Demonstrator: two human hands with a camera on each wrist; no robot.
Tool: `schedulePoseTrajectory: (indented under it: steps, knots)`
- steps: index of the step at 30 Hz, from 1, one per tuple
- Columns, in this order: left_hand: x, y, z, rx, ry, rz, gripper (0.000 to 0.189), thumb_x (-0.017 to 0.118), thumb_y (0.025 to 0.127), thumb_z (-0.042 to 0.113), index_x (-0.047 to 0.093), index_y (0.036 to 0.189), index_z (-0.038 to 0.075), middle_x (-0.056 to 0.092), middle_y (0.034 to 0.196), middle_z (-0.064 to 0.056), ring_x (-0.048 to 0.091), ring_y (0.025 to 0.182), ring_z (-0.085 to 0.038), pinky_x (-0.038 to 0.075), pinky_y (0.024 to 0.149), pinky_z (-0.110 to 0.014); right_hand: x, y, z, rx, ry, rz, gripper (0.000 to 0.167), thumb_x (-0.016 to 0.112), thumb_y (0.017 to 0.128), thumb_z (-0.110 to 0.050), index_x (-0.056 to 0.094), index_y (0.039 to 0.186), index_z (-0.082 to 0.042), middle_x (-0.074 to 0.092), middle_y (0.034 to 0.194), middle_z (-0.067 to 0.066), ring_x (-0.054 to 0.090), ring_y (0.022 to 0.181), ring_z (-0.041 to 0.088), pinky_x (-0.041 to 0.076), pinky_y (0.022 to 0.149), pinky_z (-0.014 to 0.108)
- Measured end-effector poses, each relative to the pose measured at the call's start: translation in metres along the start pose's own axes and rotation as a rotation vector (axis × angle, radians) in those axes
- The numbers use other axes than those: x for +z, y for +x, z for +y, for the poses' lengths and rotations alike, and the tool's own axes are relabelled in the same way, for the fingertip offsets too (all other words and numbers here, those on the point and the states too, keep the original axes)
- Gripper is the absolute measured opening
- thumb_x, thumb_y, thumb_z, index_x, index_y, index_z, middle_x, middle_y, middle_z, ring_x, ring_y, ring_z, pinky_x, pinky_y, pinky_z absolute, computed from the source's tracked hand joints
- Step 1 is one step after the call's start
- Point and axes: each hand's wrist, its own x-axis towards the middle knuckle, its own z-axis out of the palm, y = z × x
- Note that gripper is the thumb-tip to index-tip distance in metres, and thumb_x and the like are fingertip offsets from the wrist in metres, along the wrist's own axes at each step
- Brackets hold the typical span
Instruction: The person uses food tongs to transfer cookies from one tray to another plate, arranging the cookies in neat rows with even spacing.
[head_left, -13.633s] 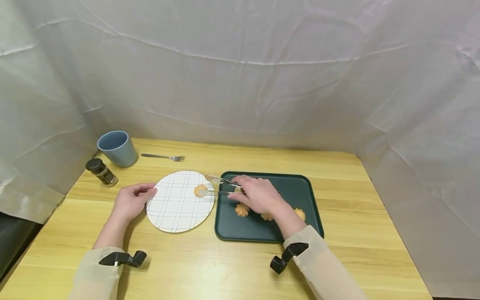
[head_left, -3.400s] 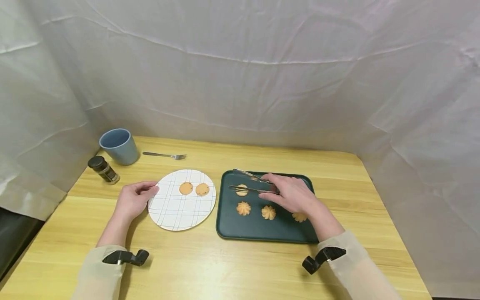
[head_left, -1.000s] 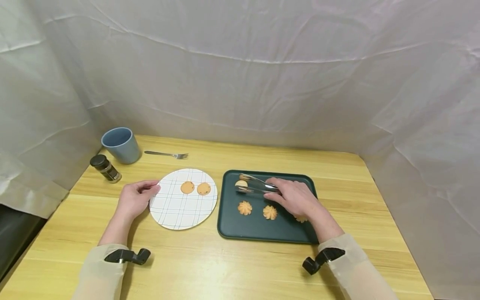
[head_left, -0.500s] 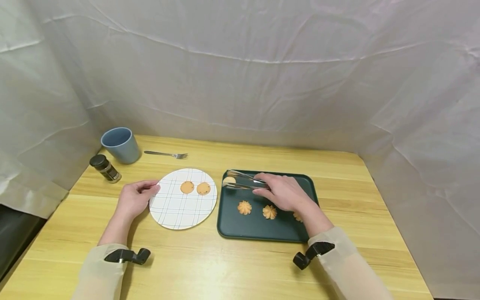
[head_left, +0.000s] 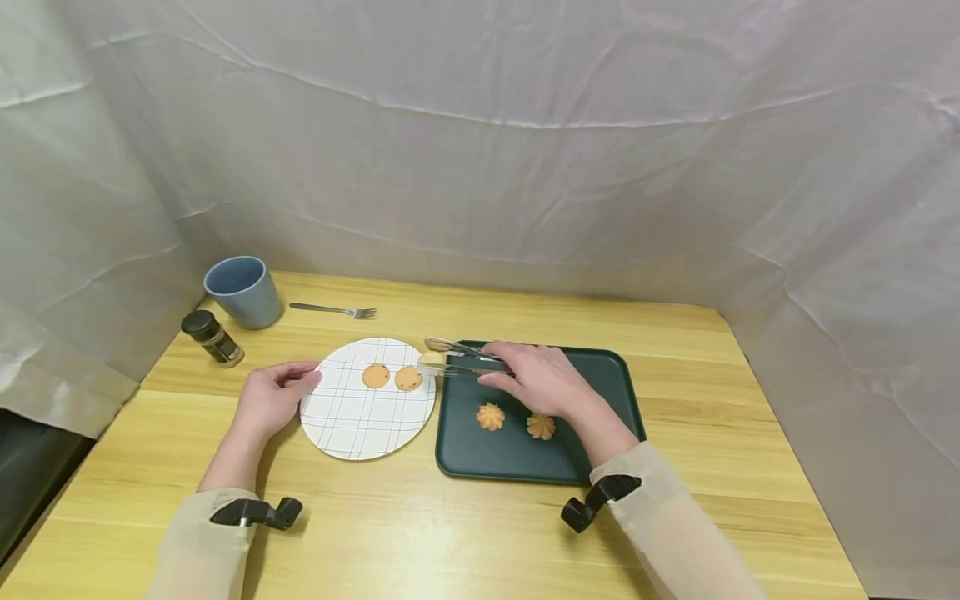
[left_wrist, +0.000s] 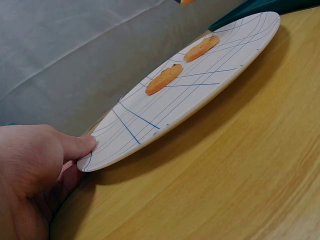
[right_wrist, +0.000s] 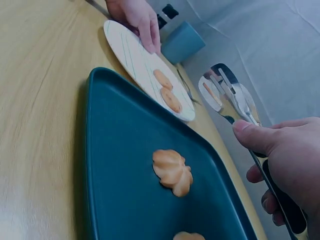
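In the head view my left hand (head_left: 272, 402) pinches the left rim of a round white plate (head_left: 352, 427) with blue lines; the left wrist view has the thumb on top of the rim. Two flat round cookies (head_left: 376, 376) lie side by side on the plate. My right hand (head_left: 542, 381) grips metal tongs (head_left: 480, 360), thumb on one arm and fingers on the other. Between the tong ends a pale round cookie (head_left: 432, 360) is held above the plate's right edge. Flower-shaped cookies (right_wrist: 173, 171) sit on the dark green tray (head_left: 495, 460) below the right hand.
Beyond the plate a fork (head_left: 333, 310) lies on the wooden table (head_left: 405, 533). A blue-grey cup (head_left: 243, 292) and a black-capped spice jar (head_left: 213, 337) stand at the back left. Pale cloth (head_left: 480, 200) walls the table's back and sides.
The tongs have picked the pale cookie off the tray and carried it left to the plate's edge. Earlier, a second cookie joined the first on the plate. The left hand has kept its hold.
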Motion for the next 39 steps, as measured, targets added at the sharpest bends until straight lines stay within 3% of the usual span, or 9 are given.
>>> schedulePoseTrajectory:
  steps: [6, 12, 18, 21, 25, 31, 35, 39]
  knots:
    - [0.0, 0.0, 0.0, 0.005, -0.004, 0.003, 0.04, 0.069, 0.105, 0.033, 0.074, 0.131, 0.004, 0.075, 0.117, -0.016, 0.064, 0.101, -0.025, 0.049, 0.076, -0.023, 0.003, 0.008, -0.008, -0.024, -0.003, -0.009, 0.053, 0.056, 0.106, -0.057, 0.061, 0.147, -0.023, 0.062, 0.088, -0.016, 0.055, 0.066, 0.005, 0.044, 0.058, 0.031]
    - [-0.001, -0.001, 0.001, -0.004, -0.008, 0.001, 0.041, 0.07, 0.104, 0.035, 0.074, 0.131, 0.004, 0.075, 0.117, -0.016, 0.064, 0.1, -0.023, 0.049, 0.076, -0.023, 0.006, 0.017, -0.017, -0.053, -0.017, -0.011, 0.054, 0.055, 0.106, -0.058, 0.061, 0.147, -0.023, 0.063, 0.09, -0.015, 0.056, 0.071, 0.004, 0.046, 0.06, 0.03]
    - [-0.002, -0.001, 0.001, -0.004, -0.013, 0.008, 0.04, 0.071, 0.104, 0.034, 0.075, 0.13, 0.004, 0.075, 0.117, -0.016, 0.064, 0.098, -0.021, 0.049, 0.075, -0.021, 0.01, 0.028, -0.027, -0.075, -0.011, -0.027, 0.056, 0.053, 0.107, -0.058, 0.058, 0.15, -0.023, 0.072, 0.115, -0.007, 0.062, 0.084, 0.006, 0.049, 0.066, 0.03]
    - [-0.002, -0.001, 0.002, 0.0, -0.018, 0.009, 0.04, 0.071, 0.104, 0.033, 0.075, 0.13, 0.003, 0.075, 0.116, -0.016, 0.065, 0.098, -0.022, 0.049, 0.074, -0.021, 0.014, 0.034, -0.032, -0.084, -0.01, -0.035, 0.056, 0.052, 0.108, -0.057, 0.057, 0.151, -0.023, 0.072, 0.126, -0.004, 0.062, 0.084, 0.006, 0.048, 0.065, 0.03]
    - [-0.002, -0.001, 0.002, 0.0, -0.012, 0.007, 0.039, 0.071, 0.104, 0.033, 0.075, 0.13, 0.003, 0.075, 0.116, -0.016, 0.065, 0.098, -0.022, 0.049, 0.074, -0.021, 0.02, 0.041, -0.039, -0.094, -0.008, -0.043, 0.057, 0.052, 0.108, -0.056, 0.056, 0.153, -0.021, 0.071, 0.129, -0.002, 0.061, 0.079, 0.008, 0.047, 0.061, 0.03]
    - [-0.001, -0.001, 0.004, -0.002, -0.007, 0.005, 0.038, 0.071, 0.104, 0.032, 0.075, 0.13, 0.004, 0.075, 0.117, -0.016, 0.064, 0.099, -0.022, 0.049, 0.076, -0.023, 0.027, 0.051, -0.047, -0.103, 0.001, -0.048, 0.058, 0.052, 0.109, -0.056, 0.055, 0.154, -0.02, 0.066, 0.142, -0.002, 0.065, 0.091, 0.009, 0.049, 0.068, 0.03]
    - [-0.001, -0.002, 0.004, 0.011, -0.008, 0.005, 0.038, 0.071, 0.104, 0.032, 0.075, 0.129, 0.003, 0.076, 0.116, -0.016, 0.065, 0.1, -0.023, 0.049, 0.076, -0.023, 0.03, 0.058, -0.051, -0.111, 0.0, -0.06, 0.056, 0.052, 0.109, -0.054, 0.055, 0.154, -0.021, 0.067, 0.139, -0.003, 0.065, 0.088, 0.009, 0.049, 0.066, 0.03]
    - [-0.001, -0.001, 0.003, 0.024, -0.008, 0.01, 0.038, 0.072, 0.104, 0.032, 0.076, 0.128, 0.003, 0.076, 0.114, -0.015, 0.065, 0.098, -0.022, 0.049, 0.075, -0.022, 0.033, 0.067, -0.056, -0.108, -0.013, -0.081, 0.056, 0.051, 0.109, -0.055, 0.053, 0.155, -0.023, 0.066, 0.142, -0.005, 0.067, 0.099, 0.01, 0.051, 0.074, 0.032]
